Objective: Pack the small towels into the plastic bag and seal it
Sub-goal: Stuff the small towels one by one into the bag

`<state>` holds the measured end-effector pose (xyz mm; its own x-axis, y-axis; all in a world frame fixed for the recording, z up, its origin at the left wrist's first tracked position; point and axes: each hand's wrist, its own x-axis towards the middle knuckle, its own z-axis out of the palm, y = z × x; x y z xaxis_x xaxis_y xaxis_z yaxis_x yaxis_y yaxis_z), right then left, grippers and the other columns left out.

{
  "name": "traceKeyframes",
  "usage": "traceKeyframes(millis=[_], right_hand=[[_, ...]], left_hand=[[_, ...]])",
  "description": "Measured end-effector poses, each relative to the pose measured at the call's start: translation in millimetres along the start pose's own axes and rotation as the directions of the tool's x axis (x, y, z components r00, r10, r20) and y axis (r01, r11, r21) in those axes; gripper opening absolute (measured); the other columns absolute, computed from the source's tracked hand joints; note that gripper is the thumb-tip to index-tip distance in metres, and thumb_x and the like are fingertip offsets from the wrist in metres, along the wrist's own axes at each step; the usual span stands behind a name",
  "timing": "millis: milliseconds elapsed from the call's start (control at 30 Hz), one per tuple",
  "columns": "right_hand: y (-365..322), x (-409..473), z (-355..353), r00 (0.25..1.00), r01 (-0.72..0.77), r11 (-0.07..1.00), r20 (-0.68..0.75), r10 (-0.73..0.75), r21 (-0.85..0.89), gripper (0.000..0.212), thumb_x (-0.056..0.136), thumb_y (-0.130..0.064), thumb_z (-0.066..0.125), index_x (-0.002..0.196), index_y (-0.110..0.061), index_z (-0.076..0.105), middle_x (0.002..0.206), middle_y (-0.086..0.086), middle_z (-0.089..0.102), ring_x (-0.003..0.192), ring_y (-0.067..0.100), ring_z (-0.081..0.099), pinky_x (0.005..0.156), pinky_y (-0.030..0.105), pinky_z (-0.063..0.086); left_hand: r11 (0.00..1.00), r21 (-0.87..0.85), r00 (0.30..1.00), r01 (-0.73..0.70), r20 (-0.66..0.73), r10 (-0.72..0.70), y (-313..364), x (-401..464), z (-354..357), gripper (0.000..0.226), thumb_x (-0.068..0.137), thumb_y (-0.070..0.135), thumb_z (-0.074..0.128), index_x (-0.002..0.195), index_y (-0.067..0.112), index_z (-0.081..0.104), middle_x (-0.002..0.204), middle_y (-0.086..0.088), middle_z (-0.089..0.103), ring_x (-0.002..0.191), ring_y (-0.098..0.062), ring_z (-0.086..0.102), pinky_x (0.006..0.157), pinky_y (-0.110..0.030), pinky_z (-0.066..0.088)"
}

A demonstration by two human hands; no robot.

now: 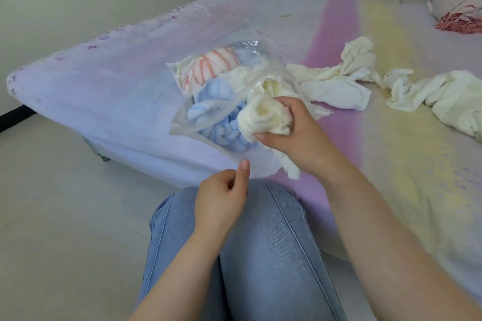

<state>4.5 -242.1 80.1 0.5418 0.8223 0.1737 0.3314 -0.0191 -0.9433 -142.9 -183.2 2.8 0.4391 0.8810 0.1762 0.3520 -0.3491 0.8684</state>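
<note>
Towel (pixel 263 118) bunched in our right hand (pixel 292 135) sits at the bag (pixel 208 96) mouth, centre frame; we push it deep. Left hand (pixel 221 199), loosely curled and empty, should hold the rim.

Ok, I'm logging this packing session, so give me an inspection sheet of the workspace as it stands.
Surface: bed with pastel sheet.
Job's things: plastic bag lying open, holding striped orange, blue and white towels; cream towel at its mouth; loose white towels on the sheet.
Clutter: floral pillow at far corner.
Hands: right hand grips the cream towel; left hand holds nothing visible, thumb raised.
Cables: nothing seen.
Surroundings: pale floor, doorway, shelf unit.
</note>
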Motion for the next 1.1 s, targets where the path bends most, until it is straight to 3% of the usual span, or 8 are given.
traceKeyframes(millis=[100,200,333,500,733,867,1000,1100], right_hand=[[12,34,30,0.988,0.147,0.93,0.082,-0.127,-0.337,0.069,0.084,-0.029,0.07,0.142,-0.024,0.032,0.147,0.0,0.038,0.134,0.019,0.037,0.108,0.036,0.035],[24,43,46,0.949,0.199,0.585,0.304,0.086,-0.786,0.063,0.093,-0.048,0.049,0.148,-0.036,0.021,0.161,-0.004,-0.001,0.147,0.029,0.002,0.117,0.049,0.015],[14,30,42,0.989,0.109,0.713,0.147,-0.009,-0.693,0.052,0.083,-0.052,0.061,0.131,-0.039,0.047,0.133,0.0,0.038,0.119,0.022,0.042,0.096,0.035,0.04],[12,39,46,0.935,0.024,0.761,0.285,0.213,-0.648,0.045,0.085,-0.033,0.064,0.125,-0.018,0.052,0.101,-0.002,0.061,0.088,0.019,0.058,0.072,0.03,0.045],[26,125,81,0.9,-0.088,0.502,0.147,0.41,-0.86,0.066,0.078,-0.044,0.056,0.135,-0.011,0.046,0.141,0.015,0.047,0.125,0.033,0.048,0.104,0.04,0.038],[21,172,90,0.869,-0.033,0.449,0.197,0.454,-0.893,0.043,0.085,-0.037,0.05,0.116,-0.007,0.054,0.138,0.018,0.048,0.114,0.036,0.05,0.1,0.045,0.039],[28,185,101,0.844,-0.003,0.359,0.19,0.501,-0.933,0.056,0.087,-0.04,0.051,0.136,-0.014,0.044,0.138,0.013,0.048,0.124,0.035,0.047,0.105,0.046,0.038],[22,163,99,0.825,-0.028,0.394,0.202,0.528,-0.919,0.071,0.08,-0.052,0.056,0.136,-0.012,0.041,0.121,0.014,0.052,0.104,0.031,0.053,0.094,0.04,0.044]], left_hand=[[0.994,0.065,0.993,0.087,0.08,-0.092,-4,8,0,0.065,0.084,0.068,0.035,0.062,0.013,0.061,0.059,0.001,0.065,0.064,-0.022,0.064,0.068,-0.047,0.054],[0.993,0.055,0.99,0.105,0.087,-0.109,-5,14,4,0.042,0.086,0.051,0.044,0.064,0.02,0.061,0.068,0.007,0.07,0.068,-0.021,0.066,0.071,-0.045,0.056],[0.991,0.011,0.988,0.134,0.079,-0.135,-7,19,2,0.031,0.082,0.043,0.045,0.067,0.022,0.061,0.069,0.009,0.071,0.071,-0.022,0.066,0.073,-0.043,0.056],[0.99,-0.01,0.974,0.144,0.181,-0.14,-5,23,14,0.044,0.092,0.045,0.045,0.067,0.015,0.063,0.065,0.002,0.068,0.071,-0.028,0.063,0.07,-0.039,0.052],[0.995,-0.089,0.997,0.054,0.063,-0.048,-4,22,1,0.042,0.099,0.027,0.049,0.059,0.015,0.052,0.042,0.013,0.049,0.047,0.0,0.046,0.052,-0.023,0.032],[0.983,-0.17,0.996,0.066,0.062,-0.056,3,19,-10,0.035,0.1,0.023,0.05,0.078,-0.002,0.062,0.039,0.018,0.048,0.044,0.01,0.049,0.051,-0.022,0.033],[0.986,-0.149,0.997,0.069,0.048,-0.062,7,23,-16,0.037,0.099,0.025,0.05,0.068,0.008,0.057,0.053,0.012,0.057,0.053,0.013,0.055,0.051,-0.012,0.037],[0.976,-0.185,0.993,0.114,0.04,-0.109,12,24,-14,0.039,0.1,0.029,0.049,0.062,0.017,0.053,0.062,0.006,0.062,0.052,0.008,0.054,0.05,-0.009,0.037]])
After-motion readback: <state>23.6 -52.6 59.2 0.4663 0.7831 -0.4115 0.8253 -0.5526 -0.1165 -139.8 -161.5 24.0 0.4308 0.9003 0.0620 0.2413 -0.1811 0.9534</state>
